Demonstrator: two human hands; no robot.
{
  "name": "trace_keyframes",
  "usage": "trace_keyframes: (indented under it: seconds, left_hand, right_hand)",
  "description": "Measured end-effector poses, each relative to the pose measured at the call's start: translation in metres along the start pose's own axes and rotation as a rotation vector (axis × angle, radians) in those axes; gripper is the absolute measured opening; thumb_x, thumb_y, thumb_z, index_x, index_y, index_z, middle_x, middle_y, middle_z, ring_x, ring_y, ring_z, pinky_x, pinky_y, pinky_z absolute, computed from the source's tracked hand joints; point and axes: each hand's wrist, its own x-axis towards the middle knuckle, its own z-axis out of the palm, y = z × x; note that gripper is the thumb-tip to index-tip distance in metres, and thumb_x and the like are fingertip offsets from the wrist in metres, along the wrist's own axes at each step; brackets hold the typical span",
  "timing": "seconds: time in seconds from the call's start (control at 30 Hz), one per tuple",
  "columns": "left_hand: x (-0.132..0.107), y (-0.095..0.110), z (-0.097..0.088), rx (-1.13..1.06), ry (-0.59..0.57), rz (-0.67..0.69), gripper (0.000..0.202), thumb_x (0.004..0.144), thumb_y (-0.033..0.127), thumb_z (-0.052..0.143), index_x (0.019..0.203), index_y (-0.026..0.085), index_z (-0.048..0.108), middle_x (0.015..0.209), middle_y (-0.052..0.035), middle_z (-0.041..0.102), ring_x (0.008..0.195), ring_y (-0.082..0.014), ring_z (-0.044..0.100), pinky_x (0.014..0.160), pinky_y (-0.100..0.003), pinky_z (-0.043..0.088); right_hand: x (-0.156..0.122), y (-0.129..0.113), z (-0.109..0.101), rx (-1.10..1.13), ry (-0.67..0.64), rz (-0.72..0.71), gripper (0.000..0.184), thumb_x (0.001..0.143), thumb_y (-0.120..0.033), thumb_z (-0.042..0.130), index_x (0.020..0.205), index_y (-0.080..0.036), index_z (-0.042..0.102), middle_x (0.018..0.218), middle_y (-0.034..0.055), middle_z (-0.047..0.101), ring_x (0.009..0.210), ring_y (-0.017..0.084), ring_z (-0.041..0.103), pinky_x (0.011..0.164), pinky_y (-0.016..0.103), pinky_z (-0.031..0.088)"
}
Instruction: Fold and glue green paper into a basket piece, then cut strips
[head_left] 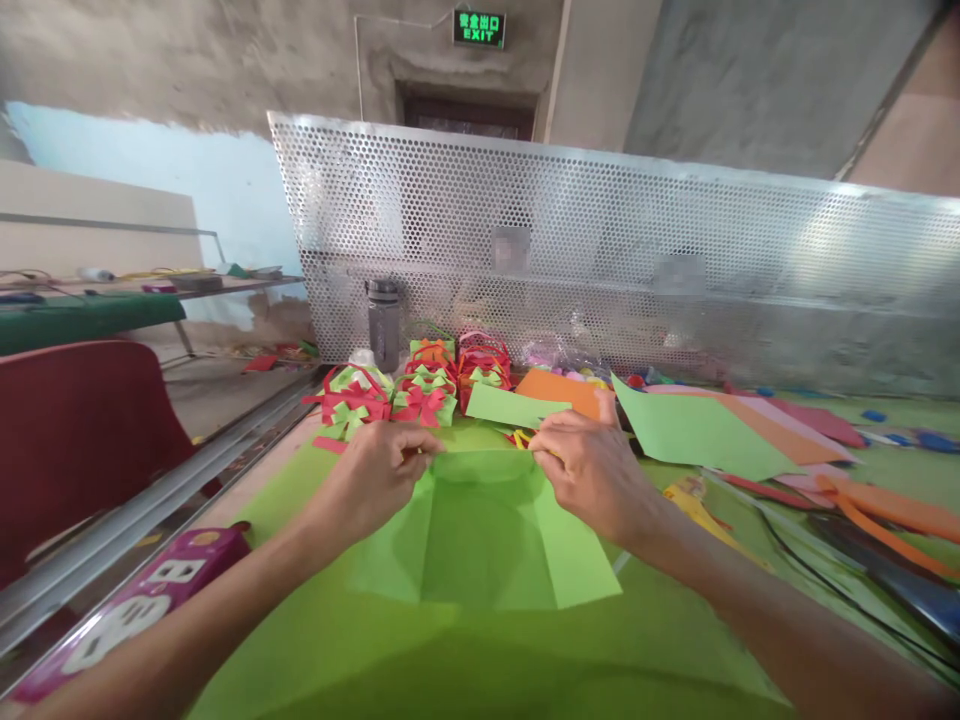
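A light green sheet of paper (487, 540) with folded sides lies on the green tabletop in front of me. Its far edge stands up between my two hands. My left hand (386, 465) pinches the far left corner between thumb and fingers. At the far right corner, my right hand (585, 465) has its fingers closed on the same paper. The left and right flaps slope outward, and creases run from front to back. Just beyond my right hand lies a light green paper strip (510, 407), partly over an orange sheet (559, 388).
Small red and green paper baskets (424, 390) with bows stand at the back, near a grey bottle (383, 325). A perforated metal screen (600, 250) rises behind. Coloured sheets (705, 430) and a yellow tool (701, 505) lie right; a purple power strip (142, 605) lies left.
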Motion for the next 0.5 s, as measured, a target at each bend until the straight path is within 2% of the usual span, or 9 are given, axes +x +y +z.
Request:
trace_keyframes:
  seconds: [0.1, 0.2, 0.3, 0.4, 0.5]
  left_hand:
    - [0.003, -0.001, 0.004, 0.006, -0.087, -0.057, 0.023, 0.074, 0.013, 0.048, 0.079, 0.012, 0.07, 0.066, -0.0038, 0.071, 0.051, -0.0142, 0.06, 0.045, -0.021, 0.043]
    - [0.004, -0.002, 0.007, -0.014, -0.152, -0.068, 0.022, 0.074, 0.013, 0.048, 0.077, 0.011, 0.07, 0.07, -0.0054, 0.072, 0.055, -0.0146, 0.063, 0.048, -0.021, 0.046]
    - [0.001, -0.005, 0.014, -0.041, -0.24, -0.058, 0.019, 0.074, 0.017, 0.052, 0.075, 0.014, 0.071, 0.073, -0.004, 0.073, 0.057, -0.0138, 0.064, 0.05, -0.02, 0.047]
    - [-0.003, -0.007, 0.021, -0.028, -0.302, -0.042, 0.02, 0.073, 0.017, 0.051, 0.066, 0.016, 0.07, 0.062, -0.0003, 0.069, 0.049, -0.0117, 0.06, 0.045, -0.019, 0.043]
    - [-0.004, -0.008, 0.027, 0.015, -0.322, -0.032, 0.022, 0.073, 0.016, 0.049, 0.059, 0.016, 0.066, 0.054, 0.0008, 0.064, 0.045, -0.0104, 0.055, 0.044, -0.019, 0.038]
  right_hand:
    - [0.001, 0.001, 0.004, -0.005, -0.103, 0.038, 0.025, 0.077, -0.005, 0.048, 0.059, -0.018, 0.06, 0.065, -0.0016, 0.064, 0.068, 0.014, 0.058, 0.093, 0.045, 0.024]
    - [0.0, 0.002, 0.012, -0.017, -0.191, 0.039, 0.027, 0.076, -0.004, 0.047, 0.055, -0.018, 0.058, 0.057, -0.0026, 0.06, 0.063, 0.013, 0.056, 0.092, 0.046, 0.026]
    - [-0.002, 0.001, 0.02, -0.02, -0.244, 0.031, 0.027, 0.074, -0.004, 0.048, 0.054, -0.018, 0.057, 0.058, -0.0019, 0.061, 0.064, 0.013, 0.056, 0.094, 0.047, 0.025]
    - [-0.003, -0.003, 0.024, 0.015, -0.31, 0.052, 0.024, 0.074, -0.005, 0.049, 0.058, -0.019, 0.06, 0.061, -0.0007, 0.064, 0.063, 0.013, 0.055, 0.092, 0.045, 0.027]
    - [-0.002, -0.004, 0.023, 0.059, -0.406, 0.072, 0.025, 0.073, -0.006, 0.049, 0.054, -0.019, 0.059, 0.05, -0.0034, 0.057, 0.051, 0.01, 0.048, 0.082, 0.036, 0.034]
